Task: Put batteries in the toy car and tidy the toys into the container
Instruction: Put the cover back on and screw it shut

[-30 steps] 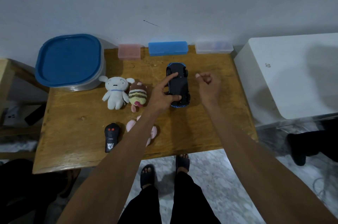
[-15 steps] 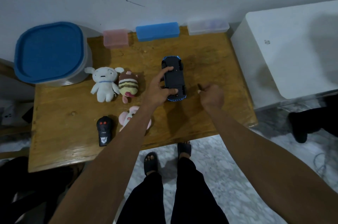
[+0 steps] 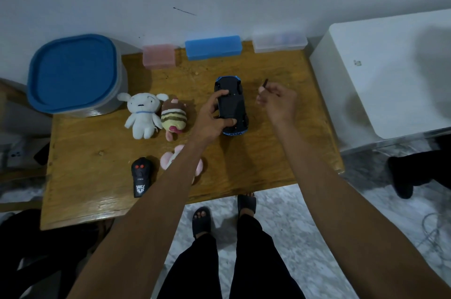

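Note:
The blue-and-black toy car [image 3: 233,106] lies upside down on the wooden table [image 3: 97,142]. My left hand [image 3: 212,118] grips it from the left, thumb and fingers across its underside. My right hand [image 3: 280,103] hovers just right of the car and pinches a small thin dark piece [image 3: 265,83]; I cannot tell what the piece is. A grey container with a blue lid [image 3: 73,74] stands shut at the back left. A white plush [image 3: 142,115], a striped plush [image 3: 173,117] and a pink plush [image 3: 170,158], partly under my left forearm, lie left of the car.
A black remote control [image 3: 141,176] lies near the front edge. Pink [image 3: 158,55], blue [image 3: 212,47] and clear [image 3: 279,42] small boxes line the back edge by the wall. A white cabinet [image 3: 390,74] stands to the table's right.
My right hand has risen from the table near the car's near end to beside its far end, with a small dark piece showing in its fingertips. My left hand stays on the car.

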Demonstrator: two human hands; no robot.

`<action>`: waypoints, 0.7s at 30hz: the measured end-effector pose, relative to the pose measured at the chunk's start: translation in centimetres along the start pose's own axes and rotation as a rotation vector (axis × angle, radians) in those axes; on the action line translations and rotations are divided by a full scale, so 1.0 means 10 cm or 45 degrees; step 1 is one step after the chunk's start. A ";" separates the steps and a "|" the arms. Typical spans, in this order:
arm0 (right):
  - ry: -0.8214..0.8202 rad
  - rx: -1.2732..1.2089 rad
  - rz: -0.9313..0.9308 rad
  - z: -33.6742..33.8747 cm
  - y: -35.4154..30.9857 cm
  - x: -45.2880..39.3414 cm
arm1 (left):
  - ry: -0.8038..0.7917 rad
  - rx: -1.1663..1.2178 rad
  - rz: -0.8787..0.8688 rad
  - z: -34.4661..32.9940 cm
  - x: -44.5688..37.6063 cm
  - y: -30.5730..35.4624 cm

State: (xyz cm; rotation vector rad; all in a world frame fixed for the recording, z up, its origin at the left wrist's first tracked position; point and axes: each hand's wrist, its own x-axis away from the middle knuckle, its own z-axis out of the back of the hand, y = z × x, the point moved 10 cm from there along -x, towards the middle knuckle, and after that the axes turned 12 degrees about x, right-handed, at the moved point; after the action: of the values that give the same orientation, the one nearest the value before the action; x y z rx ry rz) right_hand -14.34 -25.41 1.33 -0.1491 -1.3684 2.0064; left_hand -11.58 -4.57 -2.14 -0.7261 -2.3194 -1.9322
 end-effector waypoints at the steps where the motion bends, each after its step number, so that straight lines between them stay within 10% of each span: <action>1: -0.019 -0.082 0.021 -0.03 -0.09 0.00 | 0.002 -0.006 -0.003 0.01 0.00 0.01; 21: -0.102 -0.125 0.210 -0.31 -0.52 0.10 | -0.035 0.003 -0.071 0.02 0.06 0.21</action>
State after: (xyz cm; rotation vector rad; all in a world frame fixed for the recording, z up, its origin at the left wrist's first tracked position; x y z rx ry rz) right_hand -11.22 -21.36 4.71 -0.2353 -1.5502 2.1003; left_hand -11.30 -3.91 -0.09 -0.6999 -2.3826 -1.9538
